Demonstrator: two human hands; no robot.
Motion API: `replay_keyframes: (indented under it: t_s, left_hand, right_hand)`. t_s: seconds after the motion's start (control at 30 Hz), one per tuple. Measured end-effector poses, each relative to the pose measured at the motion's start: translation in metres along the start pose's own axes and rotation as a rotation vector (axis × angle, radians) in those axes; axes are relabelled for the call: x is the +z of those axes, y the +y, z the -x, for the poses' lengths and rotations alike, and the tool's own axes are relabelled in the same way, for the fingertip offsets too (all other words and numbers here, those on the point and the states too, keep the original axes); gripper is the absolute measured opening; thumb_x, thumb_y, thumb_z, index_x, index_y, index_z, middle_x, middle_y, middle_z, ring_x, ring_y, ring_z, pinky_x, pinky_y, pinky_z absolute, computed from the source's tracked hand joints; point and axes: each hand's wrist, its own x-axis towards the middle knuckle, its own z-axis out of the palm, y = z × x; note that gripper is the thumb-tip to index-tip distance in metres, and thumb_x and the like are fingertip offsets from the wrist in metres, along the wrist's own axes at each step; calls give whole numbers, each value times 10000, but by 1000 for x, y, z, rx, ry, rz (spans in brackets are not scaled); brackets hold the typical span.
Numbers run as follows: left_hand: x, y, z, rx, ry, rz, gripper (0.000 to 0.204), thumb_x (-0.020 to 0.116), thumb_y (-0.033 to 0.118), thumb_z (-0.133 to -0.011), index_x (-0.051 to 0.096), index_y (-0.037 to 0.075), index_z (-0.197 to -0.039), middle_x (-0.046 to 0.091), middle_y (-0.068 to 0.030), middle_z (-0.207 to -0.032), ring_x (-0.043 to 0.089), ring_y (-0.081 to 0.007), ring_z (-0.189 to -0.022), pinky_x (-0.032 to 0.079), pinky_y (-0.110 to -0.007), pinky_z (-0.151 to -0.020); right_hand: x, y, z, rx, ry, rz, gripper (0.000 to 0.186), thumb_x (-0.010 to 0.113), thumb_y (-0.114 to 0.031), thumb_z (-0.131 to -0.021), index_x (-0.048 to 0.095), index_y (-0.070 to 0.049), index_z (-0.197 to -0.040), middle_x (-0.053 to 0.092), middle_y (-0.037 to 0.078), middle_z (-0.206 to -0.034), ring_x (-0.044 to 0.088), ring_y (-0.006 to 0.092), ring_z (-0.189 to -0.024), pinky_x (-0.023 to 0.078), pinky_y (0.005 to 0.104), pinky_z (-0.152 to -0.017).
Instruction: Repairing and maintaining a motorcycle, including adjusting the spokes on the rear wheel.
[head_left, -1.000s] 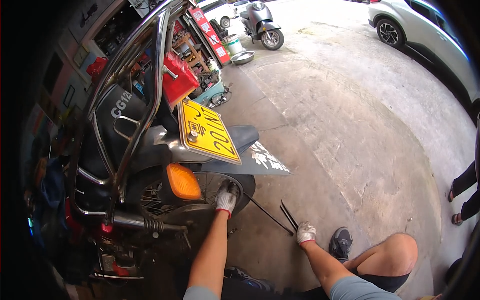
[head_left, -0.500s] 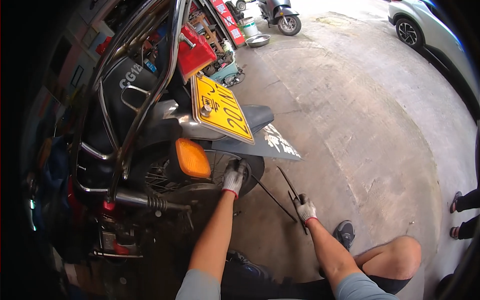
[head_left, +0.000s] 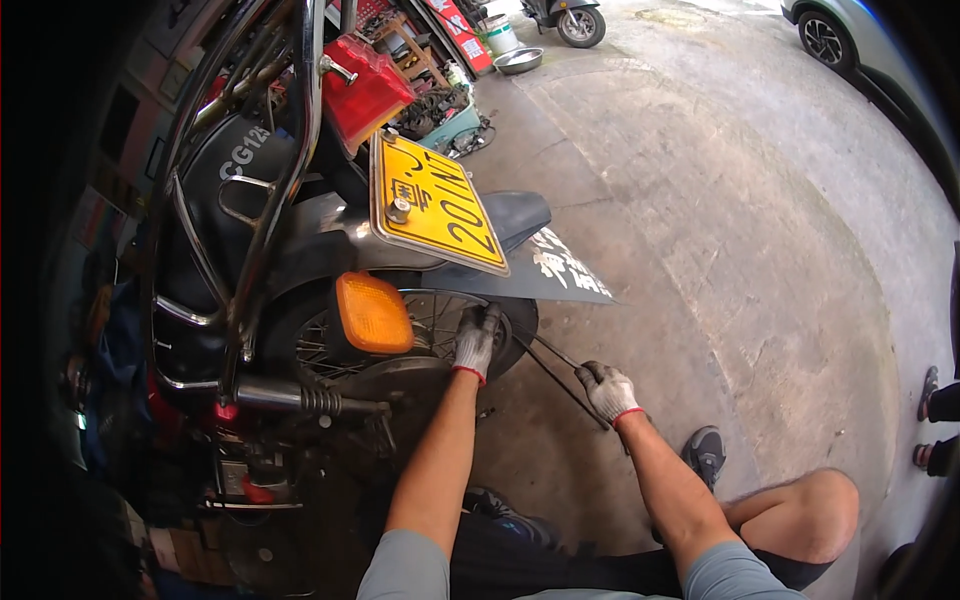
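A motorcycle's rear wheel (head_left: 310,350) sits under a dark mudguard (head_left: 500,280), beside an orange indicator (head_left: 373,311) and yellow plate (head_left: 430,205). My left hand (head_left: 475,340), in a soiled white glove, grips the wheel at the right of its rim, its fingertips partly hidden. My right hand (head_left: 607,392), gloved too, is closed on a slim dark metal lever (head_left: 555,352) that reaches toward the tyre near my left hand. A second long rod (head_left: 572,397) slants from the wheel down past my right hand. I cannot tell whether either rod's tip touches the rim.
Chrome crash bars (head_left: 270,230) and a red box (head_left: 360,90) are on the motorcycle. Behind stand shelves, a teal tub (head_left: 455,128), a metal basin (head_left: 518,60), a scooter (head_left: 578,25) and a parked car (head_left: 830,40). Another person's feet (head_left: 928,400) are at the right edge.
My right hand has risen and shifted, swinging the lever's far end leftward to the wheel. My left hand is higher in the picture and still at the rim; the view has shifted too.
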Motion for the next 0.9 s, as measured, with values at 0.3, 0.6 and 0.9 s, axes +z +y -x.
replay_keyframes:
  t_s: [0.3, 0.6, 0.9]
  left_hand:
    - [10, -7, -8, -47, 101, -194, 698, 474, 573, -871, 531, -64, -1150, 561, -273, -1140, 520, -405, -1073, 399, -428, -882]
    - [19, -10, -12, -98, 179, -291, 727, 447, 642, -840, 544, -22, -1120, 589, -271, -1066, 538, -438, -1021, 416, -467, -837]
    - [17, -20, -19, -168, 124, -196, 708, 476, 642, -825, 561, -10, -1089, 618, -240, -1014, 566, -411, -997, 423, -457, -839]
  right_hand:
    - [-37, -23, -31, 2, -51, 129, 359, 429, -409, -911, 624, -173, -1099, 643, 148, -1045, 587, 332, -1020, 454, 426, -876]
    - [-58, -31, -52, 6, -95, 205, 342, 444, -403, -904, 652, -191, -1075, 646, 100, -1077, 599, 302, -1015, 468, 412, -863]
    - [-54, -50, -47, 8, -55, 278, 288, 459, -349, -890, 659, -224, -1054, 662, 94, -1023, 624, 296, -971, 486, 396, -837]
